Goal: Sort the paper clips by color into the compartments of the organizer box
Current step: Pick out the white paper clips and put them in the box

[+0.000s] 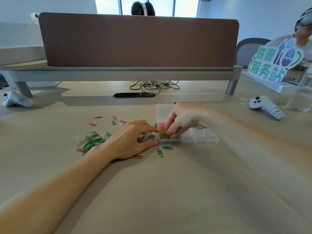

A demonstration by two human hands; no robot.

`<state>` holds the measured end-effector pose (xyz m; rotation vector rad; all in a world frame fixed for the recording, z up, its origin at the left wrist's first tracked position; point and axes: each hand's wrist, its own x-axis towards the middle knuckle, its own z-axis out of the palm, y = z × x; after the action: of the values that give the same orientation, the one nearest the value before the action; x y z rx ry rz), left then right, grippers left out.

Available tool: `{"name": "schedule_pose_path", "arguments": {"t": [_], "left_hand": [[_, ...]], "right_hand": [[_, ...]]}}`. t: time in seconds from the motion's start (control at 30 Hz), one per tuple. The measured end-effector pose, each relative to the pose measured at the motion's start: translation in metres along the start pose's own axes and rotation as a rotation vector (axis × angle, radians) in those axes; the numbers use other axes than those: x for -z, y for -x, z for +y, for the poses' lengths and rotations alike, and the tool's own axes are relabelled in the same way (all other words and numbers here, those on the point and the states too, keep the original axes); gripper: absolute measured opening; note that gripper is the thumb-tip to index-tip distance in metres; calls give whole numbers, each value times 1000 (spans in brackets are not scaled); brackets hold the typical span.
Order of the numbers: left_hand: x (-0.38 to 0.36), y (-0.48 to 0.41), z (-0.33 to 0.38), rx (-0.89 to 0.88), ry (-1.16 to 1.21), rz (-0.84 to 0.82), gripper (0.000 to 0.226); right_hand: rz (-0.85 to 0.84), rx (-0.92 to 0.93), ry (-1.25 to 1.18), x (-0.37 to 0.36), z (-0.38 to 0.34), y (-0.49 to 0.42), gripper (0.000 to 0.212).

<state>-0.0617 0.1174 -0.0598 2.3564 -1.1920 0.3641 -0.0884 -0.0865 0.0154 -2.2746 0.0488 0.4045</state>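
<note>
Paper clips [94, 141] | right hand [179, 122] pinched yellow clips [163, 132] over organizer box [202, 135]; left hand [133, 139] beside it, grip I couldn't tell | bunch risked scattering, mixing colours

Grasp of right fingers [173, 130] unclear

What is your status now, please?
Left hand rests on loose clips. Right hand pinches yellow clips in the box. Green and red clips unsorted on table.

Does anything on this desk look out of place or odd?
Nothing looks damaged. Green, red and white clips lie scattered left of the box, unsorted; two green clips sit apart just in front of it.
</note>
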Motion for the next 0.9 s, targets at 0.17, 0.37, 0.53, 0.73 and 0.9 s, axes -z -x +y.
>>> {"name": "schedule_pose_path", "arguments": {"t": [0.17, 0.37, 0.53, 0.73, 0.9], "left_hand": [[-2, 0, -1, -9, 6, 3, 41], [-2, 0, -1, -21, -2, 10, 40], [-2, 0, -2, -32, -9, 8, 39], [-3, 0, -3, -32, 18, 53, 29], [14, -2, 1, 161, 115, 292, 15]], "right_hand": [[31, 39, 139, 0, -1, 2, 20], [42, 67, 173, 5, 0, 6, 22], [58, 103, 146, 10, 7, 10, 17], [145, 188, 142, 4, 22, 12, 19], [262, 263, 185, -2, 32, 13, 14]]}}
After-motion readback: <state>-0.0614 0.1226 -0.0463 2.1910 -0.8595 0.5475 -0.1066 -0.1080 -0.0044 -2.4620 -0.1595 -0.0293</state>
